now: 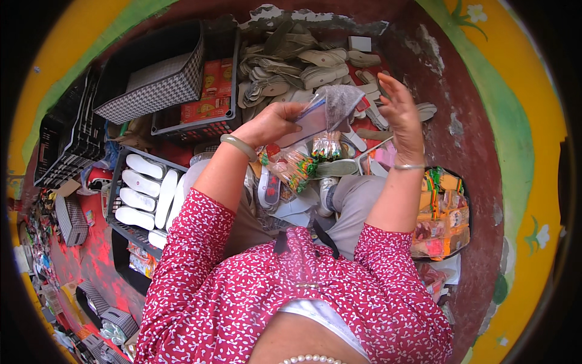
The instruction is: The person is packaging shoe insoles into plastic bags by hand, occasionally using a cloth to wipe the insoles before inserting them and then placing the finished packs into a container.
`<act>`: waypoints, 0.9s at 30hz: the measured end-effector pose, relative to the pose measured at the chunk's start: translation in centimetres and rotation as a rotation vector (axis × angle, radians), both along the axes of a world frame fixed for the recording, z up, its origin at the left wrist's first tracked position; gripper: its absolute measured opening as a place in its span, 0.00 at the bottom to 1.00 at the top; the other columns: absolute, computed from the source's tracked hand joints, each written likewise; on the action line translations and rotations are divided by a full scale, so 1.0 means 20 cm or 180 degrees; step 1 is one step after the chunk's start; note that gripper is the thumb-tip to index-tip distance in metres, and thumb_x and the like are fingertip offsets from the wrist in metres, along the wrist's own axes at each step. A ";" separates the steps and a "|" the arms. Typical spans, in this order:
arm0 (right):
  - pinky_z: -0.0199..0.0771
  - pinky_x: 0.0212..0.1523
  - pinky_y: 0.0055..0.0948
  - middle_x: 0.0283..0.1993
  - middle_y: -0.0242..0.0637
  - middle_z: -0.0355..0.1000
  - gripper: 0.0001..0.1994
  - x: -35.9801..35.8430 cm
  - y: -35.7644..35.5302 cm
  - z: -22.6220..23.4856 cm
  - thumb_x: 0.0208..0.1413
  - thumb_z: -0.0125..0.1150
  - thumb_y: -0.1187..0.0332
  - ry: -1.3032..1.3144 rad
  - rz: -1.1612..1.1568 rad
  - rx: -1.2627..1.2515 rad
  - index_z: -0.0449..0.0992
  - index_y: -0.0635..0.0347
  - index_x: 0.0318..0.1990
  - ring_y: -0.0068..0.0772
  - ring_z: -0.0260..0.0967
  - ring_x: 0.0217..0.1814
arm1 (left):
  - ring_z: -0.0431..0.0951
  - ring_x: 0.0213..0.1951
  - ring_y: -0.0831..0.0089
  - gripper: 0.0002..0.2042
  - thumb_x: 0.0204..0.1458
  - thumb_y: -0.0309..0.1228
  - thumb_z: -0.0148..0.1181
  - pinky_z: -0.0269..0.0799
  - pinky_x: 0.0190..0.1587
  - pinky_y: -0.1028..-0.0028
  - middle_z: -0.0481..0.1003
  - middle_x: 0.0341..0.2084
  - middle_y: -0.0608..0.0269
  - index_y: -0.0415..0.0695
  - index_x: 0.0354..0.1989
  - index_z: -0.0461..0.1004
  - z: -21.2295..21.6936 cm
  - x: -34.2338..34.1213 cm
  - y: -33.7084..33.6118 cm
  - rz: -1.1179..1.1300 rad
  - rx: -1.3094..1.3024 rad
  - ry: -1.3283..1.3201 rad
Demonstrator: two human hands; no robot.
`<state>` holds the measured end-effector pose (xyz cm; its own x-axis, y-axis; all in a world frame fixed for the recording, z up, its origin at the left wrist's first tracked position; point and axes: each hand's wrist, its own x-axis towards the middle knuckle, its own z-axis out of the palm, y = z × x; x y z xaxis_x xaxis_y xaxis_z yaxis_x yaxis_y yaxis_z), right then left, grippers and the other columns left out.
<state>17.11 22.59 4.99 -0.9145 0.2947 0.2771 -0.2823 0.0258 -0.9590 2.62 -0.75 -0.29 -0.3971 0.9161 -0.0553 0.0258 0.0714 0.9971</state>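
My left hand (pixel 276 124) pinches the near end of a clear plastic bag (pixel 312 123) between thumb and fingers, above my lap. A grey speckled piece (pixel 343 102) shows at the bag's far right end; whether it lies inside the bag or against it, I cannot tell. My right hand (pixel 400 115) is raised to the right of the bag, its fingers apart and nothing in them. Beneath the bag lie clear-wrapped bundles (pixel 292 167) with green and orange ends. A greenish-grey insole (pixel 337 168) rests beside them, between my knees.
A heap of grey insoles (pixel 291 64) lies against the far wall. At left, a dark crate (pixel 134 224) holds several white insoles (pixel 138 199). Behind it stand a checkered bin (pixel 151 91) and a black crate (pixel 197 128) with red packets. Orange packets fill a container (pixel 445 212) at right.
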 end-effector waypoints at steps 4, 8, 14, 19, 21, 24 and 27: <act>0.67 0.50 0.26 0.47 0.35 0.71 0.37 -0.11 -0.06 -0.10 0.36 0.73 0.65 -0.0234 0.0241 0.0699 0.64 0.61 0.57 0.27 0.69 0.47 | 0.69 0.43 0.82 0.23 0.47 0.14 0.52 0.65 0.49 0.78 0.74 0.42 0.67 0.38 0.55 0.65 0.01 0.01 -0.01 -0.0197 -0.0205 0.0805; 0.68 0.46 0.22 0.42 0.33 0.72 0.27 -0.11 -0.09 -0.10 0.38 0.69 0.75 -0.0986 0.0741 0.0046 0.69 0.65 0.50 0.23 0.69 0.43 | 0.68 0.43 0.83 0.23 0.47 0.14 0.51 0.65 0.49 0.79 0.74 0.41 0.68 0.40 0.55 0.66 0.04 0.02 -0.03 -0.0203 -0.0461 0.1271; 0.74 0.40 0.23 0.34 0.35 0.75 0.16 -0.13 -0.14 -0.15 0.38 0.61 0.87 -0.0414 0.0083 -0.1099 0.75 0.68 0.39 0.25 0.72 0.35 | 0.67 0.45 0.83 0.25 0.48 0.15 0.53 0.62 0.51 0.80 0.73 0.43 0.69 0.40 0.57 0.64 0.02 0.01 -0.02 -0.0233 -0.0081 0.0383; 0.76 0.41 0.27 0.34 0.42 0.75 0.16 -0.13 -0.08 -0.16 0.38 0.58 0.91 0.0107 -0.0377 -0.1779 0.75 0.69 0.37 0.31 0.74 0.35 | 0.68 0.46 0.82 0.25 0.48 0.14 0.54 0.62 0.53 0.80 0.72 0.45 0.67 0.39 0.57 0.63 0.03 0.00 -0.03 -0.0321 -0.0055 -0.0094; 0.76 0.42 0.27 0.35 0.42 0.75 0.16 -0.13 -0.08 -0.16 0.37 0.58 0.91 0.0178 -0.0404 -0.1856 0.75 0.70 0.37 0.32 0.74 0.36 | 0.68 0.46 0.82 0.25 0.47 0.14 0.54 0.63 0.52 0.80 0.72 0.45 0.66 0.38 0.57 0.63 0.03 0.01 -0.03 -0.0323 -0.0026 -0.0260; 0.75 0.44 0.32 0.39 0.43 0.75 0.17 -0.14 -0.06 -0.20 0.38 0.58 0.89 0.0261 -0.0537 -0.1812 0.74 0.67 0.40 0.35 0.74 0.40 | 0.69 0.45 0.81 0.25 0.47 0.14 0.54 0.63 0.51 0.80 0.73 0.45 0.65 0.37 0.57 0.64 0.08 0.02 -0.02 -0.0353 -0.0130 -0.0359; 0.74 0.46 0.36 0.43 0.41 0.73 0.17 -0.15 0.03 -0.22 0.42 0.59 0.83 0.0583 -0.1246 -0.1765 0.73 0.63 0.44 0.37 0.72 0.43 | 0.70 0.43 0.81 0.25 0.46 0.14 0.54 0.65 0.50 0.79 0.73 0.44 0.66 0.37 0.56 0.64 0.09 0.01 -0.04 -0.0555 -0.0528 0.0069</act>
<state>14.21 23.24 0.61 -0.6652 0.7352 0.1301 -0.5104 -0.3206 -0.7979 2.90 -1.49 1.49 -0.2366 0.9500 -0.2039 0.0732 0.2267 0.9712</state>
